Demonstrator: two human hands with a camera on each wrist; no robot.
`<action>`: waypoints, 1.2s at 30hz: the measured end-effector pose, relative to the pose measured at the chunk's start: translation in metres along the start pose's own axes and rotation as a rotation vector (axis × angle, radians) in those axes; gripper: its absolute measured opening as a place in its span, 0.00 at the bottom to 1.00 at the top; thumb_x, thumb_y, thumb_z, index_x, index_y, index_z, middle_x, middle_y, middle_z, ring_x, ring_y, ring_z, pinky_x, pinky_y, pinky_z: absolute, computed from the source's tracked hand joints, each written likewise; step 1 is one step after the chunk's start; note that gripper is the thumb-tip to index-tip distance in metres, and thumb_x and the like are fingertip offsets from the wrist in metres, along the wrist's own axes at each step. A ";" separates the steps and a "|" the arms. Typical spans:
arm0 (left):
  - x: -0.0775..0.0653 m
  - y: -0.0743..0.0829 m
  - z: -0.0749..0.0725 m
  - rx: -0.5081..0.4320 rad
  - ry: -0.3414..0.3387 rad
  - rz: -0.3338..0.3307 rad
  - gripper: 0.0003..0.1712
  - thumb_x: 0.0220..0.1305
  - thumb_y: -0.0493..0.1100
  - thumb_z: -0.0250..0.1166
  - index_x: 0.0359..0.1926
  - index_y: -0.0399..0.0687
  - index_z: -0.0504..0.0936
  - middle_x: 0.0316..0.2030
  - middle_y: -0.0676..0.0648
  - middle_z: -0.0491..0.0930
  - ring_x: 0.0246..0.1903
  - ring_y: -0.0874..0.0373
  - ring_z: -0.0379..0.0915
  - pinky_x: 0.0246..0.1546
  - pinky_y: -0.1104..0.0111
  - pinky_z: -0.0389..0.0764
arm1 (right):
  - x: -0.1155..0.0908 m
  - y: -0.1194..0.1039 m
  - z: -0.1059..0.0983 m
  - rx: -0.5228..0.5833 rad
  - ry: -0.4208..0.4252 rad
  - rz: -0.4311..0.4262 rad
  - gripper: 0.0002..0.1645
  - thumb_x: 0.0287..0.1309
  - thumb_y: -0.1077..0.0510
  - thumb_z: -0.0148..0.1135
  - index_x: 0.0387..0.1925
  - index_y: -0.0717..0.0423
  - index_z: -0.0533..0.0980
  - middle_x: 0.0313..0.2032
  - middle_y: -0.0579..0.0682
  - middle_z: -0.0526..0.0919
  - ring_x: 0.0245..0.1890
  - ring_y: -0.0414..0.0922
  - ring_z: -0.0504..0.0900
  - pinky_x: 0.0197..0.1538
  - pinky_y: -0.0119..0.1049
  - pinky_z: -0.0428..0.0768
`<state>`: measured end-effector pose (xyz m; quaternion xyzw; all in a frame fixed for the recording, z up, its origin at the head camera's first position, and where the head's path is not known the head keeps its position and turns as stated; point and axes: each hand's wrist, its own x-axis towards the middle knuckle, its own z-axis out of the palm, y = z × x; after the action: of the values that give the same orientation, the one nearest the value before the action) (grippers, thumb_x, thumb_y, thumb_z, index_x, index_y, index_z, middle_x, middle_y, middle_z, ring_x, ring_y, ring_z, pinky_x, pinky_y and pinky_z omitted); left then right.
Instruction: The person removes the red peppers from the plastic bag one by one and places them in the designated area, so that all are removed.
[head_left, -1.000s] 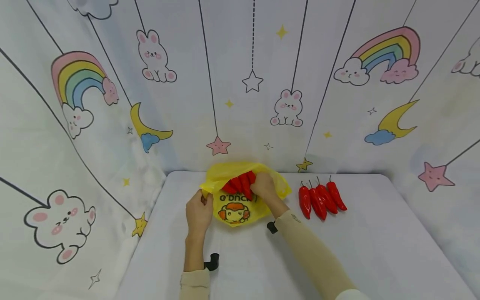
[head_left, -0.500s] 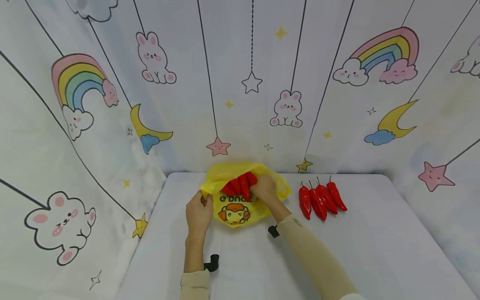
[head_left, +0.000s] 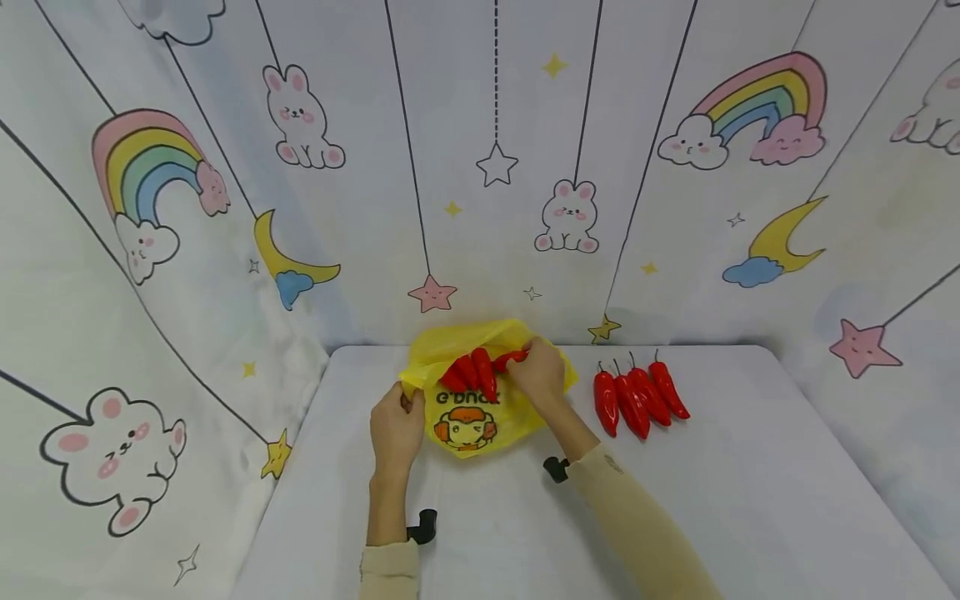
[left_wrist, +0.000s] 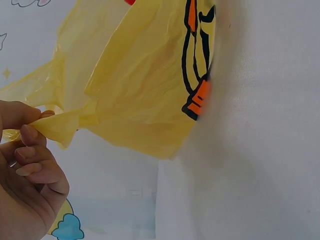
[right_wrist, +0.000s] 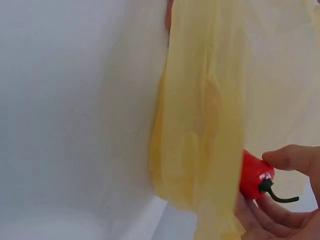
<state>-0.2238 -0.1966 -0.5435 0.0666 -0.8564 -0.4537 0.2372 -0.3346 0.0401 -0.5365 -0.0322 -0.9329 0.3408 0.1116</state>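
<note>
Toward the table's (head_left: 465,533) far-left corner, left hand (head_left: 396,425): thumb and fingers pinching the yellow bag (head_left: 480,429) by its left side.
Bag: near the far edge, left of its middle, mouth open.
Bagged peppers (head_left: 486,373): red, clustered in the mouth.
Right hand (head_left: 542,372): gripping one red pepper (right_wrist: 256,173) around its stem end.
Loose peppers (head_left: 632,406): four, side by side near the far edge.

One line of dark lettering (head_left: 459,398) stands on the front of the yellow bag (head_left: 517,418), just above a printed cartoon face (head_left: 466,428). It probably reads "B.Duck", though creases and a red pepper (head_left: 484,375) spoil the letters. A mark (head_left: 613,463) on the right sleeve (head_left: 637,525) is too small to read.
</note>
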 end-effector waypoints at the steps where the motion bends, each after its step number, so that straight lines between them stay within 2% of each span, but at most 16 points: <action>1: 0.000 0.000 0.000 -0.002 -0.001 0.000 0.12 0.75 0.42 0.61 0.32 0.43 0.78 0.21 0.48 0.69 0.20 0.55 0.64 0.20 0.68 0.65 | -0.002 0.001 -0.003 0.009 0.015 -0.013 0.22 0.55 0.54 0.71 0.48 0.63 0.80 0.40 0.58 0.87 0.37 0.54 0.85 0.39 0.46 0.85; 7: -0.003 0.000 0.003 -0.004 0.007 0.001 0.11 0.75 0.43 0.61 0.34 0.42 0.79 0.21 0.48 0.70 0.20 0.55 0.65 0.20 0.68 0.66 | -0.014 0.002 -0.024 0.067 0.069 -0.057 0.27 0.58 0.50 0.72 0.56 0.58 0.77 0.43 0.57 0.88 0.35 0.52 0.87 0.36 0.43 0.87; 11: -0.003 0.000 0.005 0.008 0.011 0.005 0.11 0.75 0.43 0.61 0.35 0.43 0.79 0.21 0.48 0.70 0.20 0.55 0.65 0.21 0.67 0.67 | -0.024 0.004 -0.040 0.149 0.103 -0.068 0.31 0.58 0.48 0.74 0.59 0.55 0.76 0.46 0.54 0.88 0.38 0.50 0.87 0.36 0.42 0.87; 20: -0.003 0.000 0.008 0.017 -0.001 0.020 0.10 0.75 0.42 0.62 0.34 0.42 0.79 0.21 0.48 0.71 0.20 0.56 0.65 0.20 0.67 0.67 | -0.045 0.016 -0.076 0.379 0.165 -0.078 0.25 0.57 0.48 0.77 0.52 0.53 0.82 0.42 0.50 0.86 0.39 0.46 0.83 0.42 0.39 0.87; 28: -0.002 0.000 0.008 0.020 0.002 0.020 0.11 0.75 0.42 0.62 0.33 0.42 0.78 0.21 0.48 0.71 0.20 0.55 0.65 0.20 0.67 0.67 | -0.055 0.032 -0.110 0.588 0.203 -0.063 0.24 0.59 0.47 0.77 0.52 0.54 0.82 0.46 0.51 0.87 0.43 0.46 0.83 0.45 0.24 0.81; 36: -0.002 -0.003 0.011 0.039 0.000 0.021 0.10 0.75 0.42 0.62 0.34 0.41 0.79 0.21 0.47 0.71 0.21 0.54 0.65 0.21 0.67 0.67 | -0.067 0.045 -0.137 0.627 0.211 -0.023 0.22 0.60 0.47 0.76 0.49 0.56 0.83 0.47 0.51 0.88 0.46 0.42 0.84 0.47 0.24 0.82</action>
<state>-0.2273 -0.1896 -0.5517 0.0622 -0.8658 -0.4342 0.2408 -0.2390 0.1516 -0.4756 -0.0209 -0.7663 0.6047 0.2161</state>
